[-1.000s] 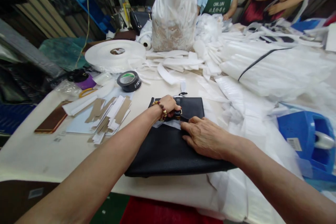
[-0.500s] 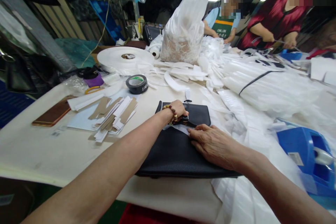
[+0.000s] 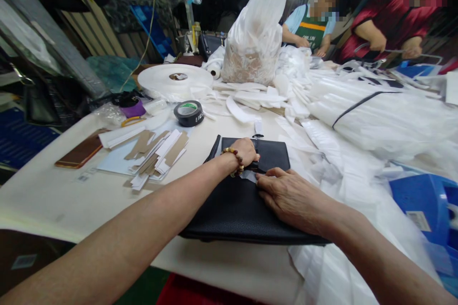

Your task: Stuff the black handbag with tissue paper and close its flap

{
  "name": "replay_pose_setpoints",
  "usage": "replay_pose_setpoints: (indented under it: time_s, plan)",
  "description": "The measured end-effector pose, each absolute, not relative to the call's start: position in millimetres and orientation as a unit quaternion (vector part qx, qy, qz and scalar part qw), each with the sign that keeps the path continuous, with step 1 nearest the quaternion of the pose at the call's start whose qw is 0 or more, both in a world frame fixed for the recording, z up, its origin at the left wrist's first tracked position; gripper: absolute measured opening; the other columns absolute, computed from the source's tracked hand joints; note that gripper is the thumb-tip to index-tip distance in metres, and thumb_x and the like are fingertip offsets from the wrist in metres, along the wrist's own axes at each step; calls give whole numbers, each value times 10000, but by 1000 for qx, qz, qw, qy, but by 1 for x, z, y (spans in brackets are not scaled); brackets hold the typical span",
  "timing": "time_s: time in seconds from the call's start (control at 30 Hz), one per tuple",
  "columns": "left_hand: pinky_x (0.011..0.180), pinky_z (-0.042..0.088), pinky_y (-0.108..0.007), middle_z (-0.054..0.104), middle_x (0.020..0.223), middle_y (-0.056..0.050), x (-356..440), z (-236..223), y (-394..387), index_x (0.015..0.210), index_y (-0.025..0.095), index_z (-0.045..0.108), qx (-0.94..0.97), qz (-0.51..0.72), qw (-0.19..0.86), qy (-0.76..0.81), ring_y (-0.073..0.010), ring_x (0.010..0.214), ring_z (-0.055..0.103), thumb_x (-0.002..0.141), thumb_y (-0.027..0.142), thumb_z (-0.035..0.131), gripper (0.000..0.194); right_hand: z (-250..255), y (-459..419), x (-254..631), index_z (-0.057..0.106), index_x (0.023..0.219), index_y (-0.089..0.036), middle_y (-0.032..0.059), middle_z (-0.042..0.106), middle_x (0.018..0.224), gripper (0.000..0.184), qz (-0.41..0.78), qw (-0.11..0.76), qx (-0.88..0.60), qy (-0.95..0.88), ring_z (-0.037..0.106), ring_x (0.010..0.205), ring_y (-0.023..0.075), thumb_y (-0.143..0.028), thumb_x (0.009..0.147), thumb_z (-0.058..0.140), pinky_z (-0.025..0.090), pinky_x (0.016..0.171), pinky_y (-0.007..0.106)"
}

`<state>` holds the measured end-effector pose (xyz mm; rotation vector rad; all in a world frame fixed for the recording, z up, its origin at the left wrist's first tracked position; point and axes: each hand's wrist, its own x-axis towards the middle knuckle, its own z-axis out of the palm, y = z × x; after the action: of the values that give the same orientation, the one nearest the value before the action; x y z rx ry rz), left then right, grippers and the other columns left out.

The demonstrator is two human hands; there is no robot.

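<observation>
A black leather bag (image 3: 232, 209) lies flat on the white table (image 3: 53, 200) in front of me. My left hand (image 3: 246, 150), with a bead bracelet on the wrist, is closed on the bag's flap near its metal clasp. My right hand (image 3: 286, 195) rests palm down on the bag, its fingertips pinching a small white piece of paper (image 3: 249, 176) at the flap's edge. The clasp itself is mostly hidden under my left hand.
A roll of dark tape (image 3: 188, 113), a wide white roll (image 3: 175, 77) and a stack of card strips (image 3: 157, 152) lie left. A brown phone (image 3: 80, 152) is far left. White wrapping (image 3: 375, 114), a full plastic bag (image 3: 255, 43) and a blue dispenser (image 3: 425, 205) fill the right. Two people work at the far end.
Both hands stay on the bag; the left has slid slightly along the flap. The view has tilted up and shifted a little.
</observation>
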<state>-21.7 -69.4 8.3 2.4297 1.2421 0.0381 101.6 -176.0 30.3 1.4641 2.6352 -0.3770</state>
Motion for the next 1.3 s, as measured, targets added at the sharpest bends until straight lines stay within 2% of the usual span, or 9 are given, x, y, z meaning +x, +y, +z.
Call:
replay_pose_setpoints:
  time_s: [0.17, 0.3, 0.37, 0.47, 0.63, 0.8, 0.9, 1.07, 1.3]
  plan:
    - [700, 460, -297, 615, 809, -53, -23, 9, -83, 771, 105, 611, 870, -26, 174, 461, -155, 762, 577, 890, 298, 467, 268, 31, -176, 101, 596, 822, -178, 67, 655, 849, 272, -115, 23, 488, 865, 590, 870, 197, -253, 922, 354, 419, 795, 307]
    - [722, 449, -284, 602, 860, -95, -31, 7, -97, 896, 95, 620, 883, -39, 160, 439, -189, 812, 580, 896, 320, 401, 314, 42, -183, 106, 601, 749, -169, 56, 654, 740, 275, -79, 10, 515, 854, 616, 720, 181, -210, 910, 382, 420, 718, 291]
    - [801, 435, -298, 578, 943, -103, -36, 8, -103, 921, 113, 620, 898, -43, 153, 410, -216, 898, 561, 873, 360, 435, 312, 46, -191, 113, 618, 780, -167, 58, 665, 776, 260, -39, -50, 537, 841, 619, 751, 188, -191, 901, 389, 415, 772, 322]
    - [914, 387, -341, 536, 1031, -104, -41, 12, -108, 928, 138, 622, 918, -48, 142, 366, -246, 991, 514, 849, 385, 465, 303, 45, -208, 129, 643, 908, -194, 71, 666, 1006, 247, -21, -214, 576, 789, 591, 971, 222, -275, 889, 410, 380, 898, 389]
    - [900, 407, -398, 506, 1053, -137, -46, 14, -112, 996, 120, 595, 926, -54, 133, 350, -279, 983, 507, 836, 447, 460, 388, 14, -230, 155, 643, 996, -210, 77, 629, 1128, 436, -215, -423, 694, 541, 541, 1078, 262, -544, 796, 446, 387, 939, 409]
    - [936, 384, -428, 461, 1155, -151, -49, 13, -115, 1078, 113, 552, 928, -31, 133, 346, -297, 1057, 466, 851, 401, 449, 381, -21, -231, 168, 612, 1001, -183, 88, 619, 1146, 501, -452, -534, 636, 327, 527, 1115, 256, -593, 720, 541, 427, 898, 363]
    - [970, 375, -367, 475, 1166, -118, -52, 17, -112, 1055, 137, 577, 929, -29, 156, 335, -266, 1083, 471, 819, 381, 524, 343, -27, -225, 170, 596, 958, -159, 112, 653, 1068, 495, -524, -543, 602, 263, 579, 1045, 245, -574, 687, 599, 439, 874, 335]
    - [991, 363, -261, 499, 1195, -94, -56, 29, -105, 1071, 142, 594, 923, -32, 194, 332, -216, 1119, 487, 726, 287, 654, 379, -19, -211, 170, 602, 905, -177, 89, 693, 918, 434, -545, -522, 592, 284, 634, 921, 229, -533, 662, 647, 471, 767, 308]
    - [1006, 361, -317, 505, 1277, -87, -57, 35, -107, 1096, 134, 585, 923, -14, 190, 336, -249, 1163, 461, 696, 213, 646, 412, -31, -185, 171, 583, 862, -192, 73, 686, 867, 393, -480, -498, 613, 381, 653, 844, 210, -564, 760, 509, 489, 658, 281]
